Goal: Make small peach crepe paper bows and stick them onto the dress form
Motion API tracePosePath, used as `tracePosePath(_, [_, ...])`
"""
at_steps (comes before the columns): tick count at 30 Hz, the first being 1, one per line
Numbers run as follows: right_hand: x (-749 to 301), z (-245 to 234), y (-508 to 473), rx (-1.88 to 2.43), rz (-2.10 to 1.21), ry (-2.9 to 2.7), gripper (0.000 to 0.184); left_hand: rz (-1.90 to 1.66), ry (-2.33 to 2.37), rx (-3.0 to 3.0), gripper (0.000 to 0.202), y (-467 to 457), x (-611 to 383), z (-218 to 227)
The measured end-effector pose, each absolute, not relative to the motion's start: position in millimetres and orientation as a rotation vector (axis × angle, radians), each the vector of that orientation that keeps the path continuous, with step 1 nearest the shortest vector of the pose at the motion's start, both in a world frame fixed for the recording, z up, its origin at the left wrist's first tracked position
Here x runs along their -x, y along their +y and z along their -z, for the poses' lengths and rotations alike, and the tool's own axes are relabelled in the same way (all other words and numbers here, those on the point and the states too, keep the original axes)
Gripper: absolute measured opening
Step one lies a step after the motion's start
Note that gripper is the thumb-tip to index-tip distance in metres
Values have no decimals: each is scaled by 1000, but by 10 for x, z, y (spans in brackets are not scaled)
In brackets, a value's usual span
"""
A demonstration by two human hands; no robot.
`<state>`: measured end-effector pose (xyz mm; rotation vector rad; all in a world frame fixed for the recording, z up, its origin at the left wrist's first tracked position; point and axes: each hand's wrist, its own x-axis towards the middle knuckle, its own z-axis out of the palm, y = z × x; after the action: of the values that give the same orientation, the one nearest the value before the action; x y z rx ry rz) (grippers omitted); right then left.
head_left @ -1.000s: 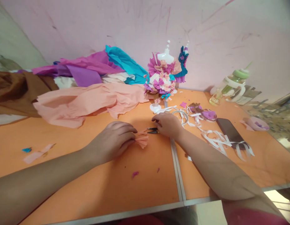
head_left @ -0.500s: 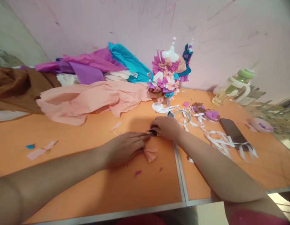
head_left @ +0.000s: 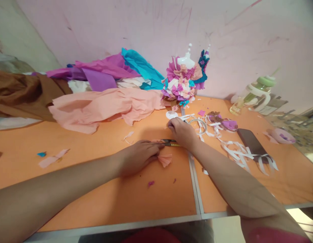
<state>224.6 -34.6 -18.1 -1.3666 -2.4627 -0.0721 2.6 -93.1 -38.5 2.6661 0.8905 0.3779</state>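
Observation:
My left hand [head_left: 141, 156] lies low on the orange table, its fingers closed over the narrow end of a pleated peach crepe paper piece [head_left: 165, 160]. The paper fans out below the fingertips. Just beyond those fingertips lie dark scissors [head_left: 169, 142] with a yellowish part, their right end reaching under my right hand [head_left: 185, 134]. That hand is above the scissors with its fingers curled in; whatever they hold, if anything, is hidden. A round white piece [head_left: 171, 114] and a tape ring [head_left: 198, 126] are close to it.
Peach crepe paper [head_left: 103, 108] and other coloured sheets lie along the wall. A flower-covered white stand [head_left: 186, 61] rises behind the hands. White ribbon strips [head_left: 237, 153], a dark phone [head_left: 252, 145] and a green-lidded bottle [head_left: 260, 89] are to the right.
My right hand has shifted up and right, uncovering more of the scissors. My left hand stays at the pleated paper. The view has shifted slightly.

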Motion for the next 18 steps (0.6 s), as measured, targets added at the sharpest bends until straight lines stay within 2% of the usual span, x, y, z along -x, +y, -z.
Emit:
tracePosePath(6, [-2352, 213, -246, 1373, -78, -2313, 15, -438, 915, -2695, 24, -994, 3, 305])
tracePosePath(9, [-2337, 200, -249, 1315, -239, -2237, 14, -630, 1105, -2712, 19, -1005, 54, 221])
tracePosePath(13, [-2226, 83, -360, 1303, -637, -2011, 18, -885, 1387, -2481, 16, -926, 118, 183])
tracePosePath(18, [-2018, -132, -660, 1254, -1230, -1749, 19, -892, 1545, -2043, 23, -861, 132, 204])
